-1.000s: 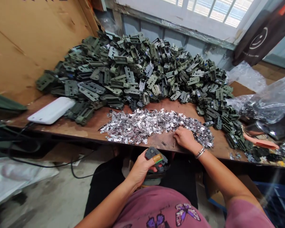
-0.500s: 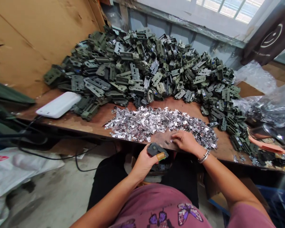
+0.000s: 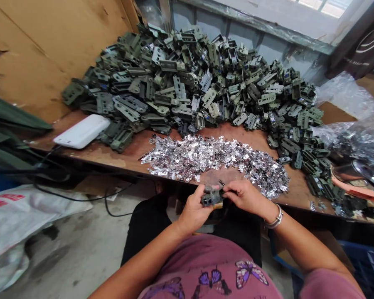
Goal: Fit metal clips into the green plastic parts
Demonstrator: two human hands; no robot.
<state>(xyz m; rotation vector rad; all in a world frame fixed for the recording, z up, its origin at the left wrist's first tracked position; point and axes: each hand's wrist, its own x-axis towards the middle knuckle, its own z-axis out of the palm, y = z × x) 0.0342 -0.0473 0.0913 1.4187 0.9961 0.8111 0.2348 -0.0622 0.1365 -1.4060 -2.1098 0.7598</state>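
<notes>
Left hand (image 3: 192,209), just below centre of frame: fingers closed around a dark green part (image 3: 209,199), thumb on the near side. That part sits at frame centre, a little low, by the front edge of the table (image 3: 124,161), tilted, partly hidden by the fingers. Right hand (image 3: 247,198), right of centre: fingers bent inward, tips at the right end of the same part; cannot tell whether they pinch a small piece (too small and blurred there). Metal bracelet (image 3: 276,218) on the right wrist.

Just beyond both hands, middle of frame: spread of small shiny metal pieces (image 3: 187,158), long and low, its right end curving toward the right wrist. A tiny dark piece (image 3: 221,182) lies on the brown tabletop just above the held part. Upper middle: big heap of green housings (image 3: 180,85), trailing down toward the right edge.

Left of the heap, white device (image 3: 81,131) flat on the table, cable at its near end. Upper left, cardboard (image 3: 43,50). Right side, clear plastic bag (image 3: 345,93); below it, an orange item (image 3: 357,189). Lower left, white sack (image 3: 15,224) with red print.
</notes>
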